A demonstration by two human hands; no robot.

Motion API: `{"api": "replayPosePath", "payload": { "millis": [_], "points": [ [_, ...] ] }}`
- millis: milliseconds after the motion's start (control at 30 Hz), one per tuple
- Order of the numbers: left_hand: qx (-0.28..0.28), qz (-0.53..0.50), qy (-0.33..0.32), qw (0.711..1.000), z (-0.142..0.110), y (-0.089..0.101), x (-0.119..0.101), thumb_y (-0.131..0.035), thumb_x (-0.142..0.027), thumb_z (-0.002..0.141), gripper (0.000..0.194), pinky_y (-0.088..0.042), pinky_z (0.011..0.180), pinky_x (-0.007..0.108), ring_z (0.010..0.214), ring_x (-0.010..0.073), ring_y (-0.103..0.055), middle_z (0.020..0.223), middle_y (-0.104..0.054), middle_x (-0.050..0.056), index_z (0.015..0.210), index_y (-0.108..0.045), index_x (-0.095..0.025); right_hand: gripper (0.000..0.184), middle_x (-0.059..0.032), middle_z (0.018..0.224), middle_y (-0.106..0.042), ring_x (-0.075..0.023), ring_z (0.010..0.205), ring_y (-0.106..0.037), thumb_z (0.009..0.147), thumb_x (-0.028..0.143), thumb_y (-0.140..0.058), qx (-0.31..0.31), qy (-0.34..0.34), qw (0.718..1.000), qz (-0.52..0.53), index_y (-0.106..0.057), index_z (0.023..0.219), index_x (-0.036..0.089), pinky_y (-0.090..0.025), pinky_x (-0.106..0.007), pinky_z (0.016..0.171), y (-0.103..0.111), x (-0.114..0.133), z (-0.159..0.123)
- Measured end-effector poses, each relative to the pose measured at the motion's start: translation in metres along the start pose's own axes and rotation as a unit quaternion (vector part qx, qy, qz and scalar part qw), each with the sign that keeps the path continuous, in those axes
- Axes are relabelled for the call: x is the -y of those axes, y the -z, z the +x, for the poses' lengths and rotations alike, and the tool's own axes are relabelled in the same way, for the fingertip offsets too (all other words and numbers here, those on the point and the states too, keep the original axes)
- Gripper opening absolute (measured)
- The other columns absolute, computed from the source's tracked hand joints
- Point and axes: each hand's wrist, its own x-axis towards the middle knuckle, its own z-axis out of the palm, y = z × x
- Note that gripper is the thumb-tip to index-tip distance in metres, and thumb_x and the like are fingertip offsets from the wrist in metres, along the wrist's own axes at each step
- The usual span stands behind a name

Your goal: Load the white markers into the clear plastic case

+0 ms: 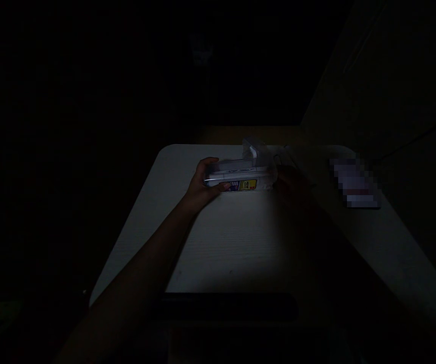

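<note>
A clear plastic case (236, 174) with a yellow and dark printed label lies sideways above the white table. Long, pale, pen-like sticks show through its wall. Its clear flap (251, 150) stands raised at the far side. My left hand (203, 183) wraps round the left end, thumb along the near side over the label's edge and fingers behind. At the right end is my right hand (290, 183), in deep shadow. It is close against the case, but its fingers are too dark to make out. A few thin, light outlines show on the table just beyond it.
The white table (218, 242) has rounded corners and a dark strip (229, 306) along its near edge. A blurred-out, phone-like flat object (356, 184) lies on the right side. A wall rises at the right with a dark cable. Everything around is very dark.
</note>
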Motion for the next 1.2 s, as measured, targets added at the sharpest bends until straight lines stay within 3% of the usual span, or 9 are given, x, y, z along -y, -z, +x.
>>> {"api": "replayPosePath", "payload": {
  "millis": [300,467,733,967,1200],
  "points": [
    [-0.007,-0.017,-0.002,1.000,0.001,-0.002,-0.005,-0.094,-0.062,0.057,0.085,-0.058,0.082,0.031,0.095,0.0184,-0.063,0.111,-0.062,0.001,0.124,-0.053,-0.030,0.039,-0.0132,0.125,-0.072,-0.0277,0.120,-0.063,0.097,0.030,-0.040,0.015,-0.062,0.998,0.010,-0.075,0.113,0.022,-0.048,-0.047,0.110,0.003,0.004,0.001],
    [-0.005,-0.018,-0.013,1.000,0.001,-0.002,-0.006,-0.094,-0.062,0.059,0.083,-0.057,0.084,0.033,0.099,0.0206,-0.064,0.112,-0.064,0.002,0.123,-0.053,-0.030,0.036,-0.0120,0.121,-0.071,-0.0258,0.115,-0.064,0.094,0.031,-0.043,-0.002,-0.083,0.996,0.017,-0.075,0.110,0.023,-0.051,-0.043,0.105,0.005,0.007,0.004],
    [-0.004,-0.008,-0.003,1.000,0.001,-0.002,-0.005,-0.093,-0.064,0.058,0.085,-0.056,0.092,0.037,0.106,0.0227,-0.063,0.116,-0.062,0.004,0.124,-0.052,-0.030,0.032,-0.0126,0.121,-0.073,-0.0258,0.115,-0.068,0.089,0.026,-0.051,0.013,-0.099,0.995,0.030,-0.077,0.107,0.019,-0.052,-0.043,0.105,0.024,0.020,0.007],
    [-0.006,0.002,-0.013,1.000,0.001,-0.001,-0.005,-0.092,-0.064,0.060,0.084,-0.056,0.092,0.037,0.106,0.0233,-0.063,0.114,-0.063,0.004,0.125,-0.053,-0.030,0.036,-0.0103,0.121,-0.076,-0.0261,0.113,-0.070,0.088,0.033,-0.058,0.038,-0.163,0.985,0.041,-0.076,0.118,0.022,-0.055,-0.042,0.102,0.038,0.020,0.002],
    [0.000,-0.006,-0.012,1.000,0.001,-0.002,-0.005,-0.092,-0.065,0.060,0.084,-0.057,0.088,0.035,0.102,0.0224,-0.065,0.112,-0.064,0.003,0.125,-0.052,-0.030,0.036,-0.0115,0.118,-0.075,-0.0283,0.110,-0.070,0.089,0.040,-0.057,0.010,-0.137,0.989,0.055,-0.077,0.110,0.020,-0.056,-0.045,0.099,0.047,0.015,0.000]
  ]
}}
